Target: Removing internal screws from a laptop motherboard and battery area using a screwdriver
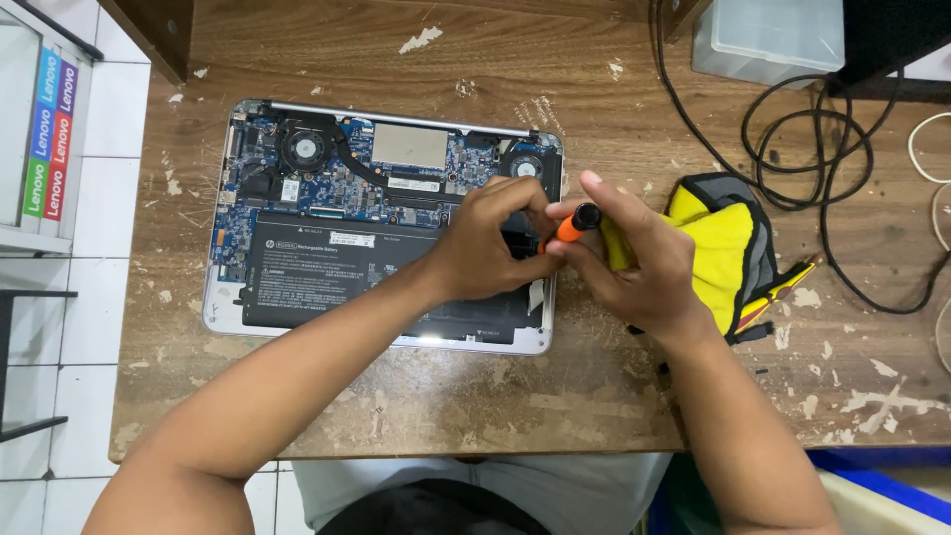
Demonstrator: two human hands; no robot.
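Over the opened laptop (pixel 381 223) on the worktop (pixel 555 396), right hand (pixel 634 263) fingers pinch a slim orange screwdriver (pixel 573 226); left hand (pixel 490 243) fingers curl at its tip. Looks light and stiff (probably slippery), so grip the handle, since the board seems fragile.

We see a worn wooden worktop (pixel 416 396) with scuffed, flaking patches of pale paint across it. A yellow and grey cloth (pixel 728 248) lies bunched toward the right side. Beyond it, black cables (pixel 807 149) loop loosely over the wood, and a white cable (pixel 926 149) curls at the far right edge. A clear plastic box (pixel 768 40) stands at the top right corner. To the left of the worktop we find white floor tiles (pixel 99 248) and a white shelf unit (pixel 40 129) with coloured strips on its side.
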